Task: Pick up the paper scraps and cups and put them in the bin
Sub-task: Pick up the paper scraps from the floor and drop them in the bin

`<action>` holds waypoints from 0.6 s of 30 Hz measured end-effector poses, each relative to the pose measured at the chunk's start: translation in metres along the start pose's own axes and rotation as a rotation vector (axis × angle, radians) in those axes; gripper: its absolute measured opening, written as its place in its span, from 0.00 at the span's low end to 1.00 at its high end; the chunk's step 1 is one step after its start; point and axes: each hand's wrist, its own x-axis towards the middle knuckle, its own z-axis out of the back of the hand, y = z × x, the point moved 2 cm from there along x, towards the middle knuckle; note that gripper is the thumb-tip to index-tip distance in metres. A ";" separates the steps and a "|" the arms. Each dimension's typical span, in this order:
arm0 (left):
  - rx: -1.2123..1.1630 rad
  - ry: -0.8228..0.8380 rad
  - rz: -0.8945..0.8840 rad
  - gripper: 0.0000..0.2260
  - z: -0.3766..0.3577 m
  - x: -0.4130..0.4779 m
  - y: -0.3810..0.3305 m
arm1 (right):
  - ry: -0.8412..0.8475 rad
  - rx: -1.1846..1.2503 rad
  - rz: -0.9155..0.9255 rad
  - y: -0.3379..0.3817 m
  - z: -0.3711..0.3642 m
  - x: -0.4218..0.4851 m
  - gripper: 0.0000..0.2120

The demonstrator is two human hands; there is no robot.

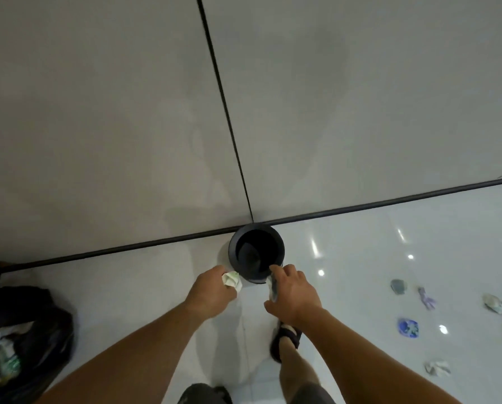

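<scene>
A small round black bin (233, 248) stands on the white floor against the grey wall. My left hand (210, 293) grips a crumpled white-and-green paper scrap (232, 281) just left of the bin's near rim. My right hand (295, 293) pinches a greyish paper scrap (273, 285) at the bin's near rim. Several crumpled paper scraps lie on the floor at the right, among them a blue one (408, 327), a purple one (426, 298) and a white one (437, 368).
A black plastic bag (39, 330) holding papers sits on the floor at the lower left. My right foot in a black sandal (286, 342) stands just behind the bin. The grey wall (127, 112) rises right behind the bin.
</scene>
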 end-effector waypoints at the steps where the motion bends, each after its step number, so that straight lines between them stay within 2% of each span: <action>1: -0.010 0.007 0.013 0.13 -0.006 0.026 0.000 | 0.006 0.007 -0.012 -0.010 -0.005 0.025 0.40; 4: -0.029 0.031 0.017 0.11 -0.036 0.107 0.002 | 0.005 0.020 -0.025 -0.039 -0.031 0.096 0.39; 10: 0.043 0.102 0.001 0.15 -0.109 0.236 0.024 | 0.007 0.013 -0.063 -0.076 -0.105 0.201 0.40; 15: 0.131 0.143 -0.047 0.34 -0.135 0.278 0.051 | -0.011 0.098 -0.111 -0.086 -0.149 0.235 0.44; 18: 0.187 0.141 -0.086 0.30 -0.126 0.275 0.061 | -0.015 0.110 -0.134 -0.082 -0.149 0.225 0.44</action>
